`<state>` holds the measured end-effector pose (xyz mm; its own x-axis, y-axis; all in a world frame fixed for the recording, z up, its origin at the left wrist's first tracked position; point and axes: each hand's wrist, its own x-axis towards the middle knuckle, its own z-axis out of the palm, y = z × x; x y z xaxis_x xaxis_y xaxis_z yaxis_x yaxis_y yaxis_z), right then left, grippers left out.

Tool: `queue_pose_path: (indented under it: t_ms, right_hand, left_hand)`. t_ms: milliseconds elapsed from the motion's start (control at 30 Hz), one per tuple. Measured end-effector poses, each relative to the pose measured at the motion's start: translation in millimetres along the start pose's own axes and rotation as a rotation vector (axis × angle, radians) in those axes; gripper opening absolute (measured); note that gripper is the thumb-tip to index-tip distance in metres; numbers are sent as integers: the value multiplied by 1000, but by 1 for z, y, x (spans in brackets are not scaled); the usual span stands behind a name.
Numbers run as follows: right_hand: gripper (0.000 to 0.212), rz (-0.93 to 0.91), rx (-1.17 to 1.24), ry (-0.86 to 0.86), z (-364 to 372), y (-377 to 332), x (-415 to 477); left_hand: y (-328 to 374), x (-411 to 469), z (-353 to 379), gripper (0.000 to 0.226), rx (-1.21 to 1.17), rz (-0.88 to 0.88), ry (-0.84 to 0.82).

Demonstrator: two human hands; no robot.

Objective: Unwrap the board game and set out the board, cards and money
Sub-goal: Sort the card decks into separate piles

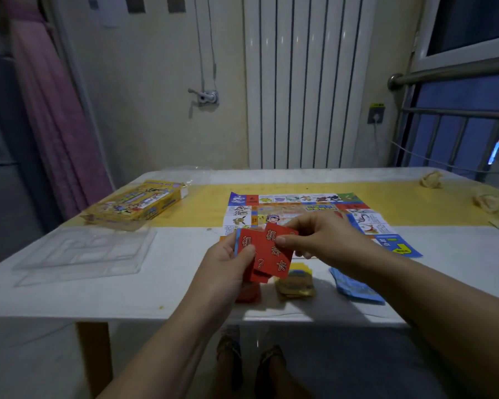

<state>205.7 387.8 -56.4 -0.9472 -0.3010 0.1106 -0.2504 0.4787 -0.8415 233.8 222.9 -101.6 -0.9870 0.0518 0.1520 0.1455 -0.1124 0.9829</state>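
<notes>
Centrally, in the lower middle of the frame, the left hand (pixel 225 263) grips a small fan of red cards (pixel 245 239), thumb laid across the top face. The right hand (pixel 323 237) pinches a single red card (pixel 274 251) near its upper edge between thumb and fingers (pixel 300 224), so that it overlaps the fan. Both are held above the worktop (pixel 156 283), and the single card is probably being dealt off for sorting by colour.

Directly below, along the near edge, lie three piles. One red pile (pixel 249 293) is partly hidden under the left hand, one yellow pile (pixel 296 283) lies in the middle, and one blue pile (pixel 355 286) lies to the right. They are kept apart, apparently so that cards and money remain distinct.

One board (pixel 300 210) lies unfolded flat at the centre of the frame, beyond the hands. At the left of the frame are one yellow box (pixel 136 204), farther back, and one clear plastic tray (pixel 81 254), nearer; both seem set aside out of the way. Two crumpled wads (pixel 431 180) sit at the far right. The number of cards in the fan cannot be told; two red faces show.
</notes>
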Motion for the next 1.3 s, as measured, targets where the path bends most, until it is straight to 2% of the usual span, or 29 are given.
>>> queue_pose_path:
  t_ms: [100, 200, 400, 500, 667, 833, 967, 1067, 1167, 1300]
  right_hand:
    - [1, -6, 18, -71, 16, -5, 5]
    - [1, -14, 30, -66, 27, -9, 9]
    - [4, -29, 90, -29, 41, -14, 19]
    - [10, -18, 112, -37, 48, -15, 20]
    - [5, 28, 191, -8, 53, -11, 23]
    - [6, 55, 354, -44, 53, -8, 25]
    - [9, 61, 354, -60, 52, -6, 26]
    - [12, 85, 364, -66, 51, -4, 28]
    - [11, 88, 365, -47, 50, -4, 28]
    - [7, 0, 220, 32, 49, -10, 21]
  left_hand:
    - [-3, 0, -10, 19, 15, 24, 79]
    - [-5, 1, -19, 19, -30, 28, 152]
    - [-6, -2, -36, 18, -127, 16, 135]
    - [-7, -3, -43, 17, -213, 16, 186]
    - [-4, -2, -45, 17, -358, -8, 236]
    - [3, -5, -39, 18, -467, -66, 208]
    - [6, -7, -39, 32, -524, -162, 151]
    - [8, -9, -39, 30, -590, -218, 107]
    - [7, -9, -39, 24, -582, -203, 117]
    - [4, -8, -37, 17, -436, -167, 153]
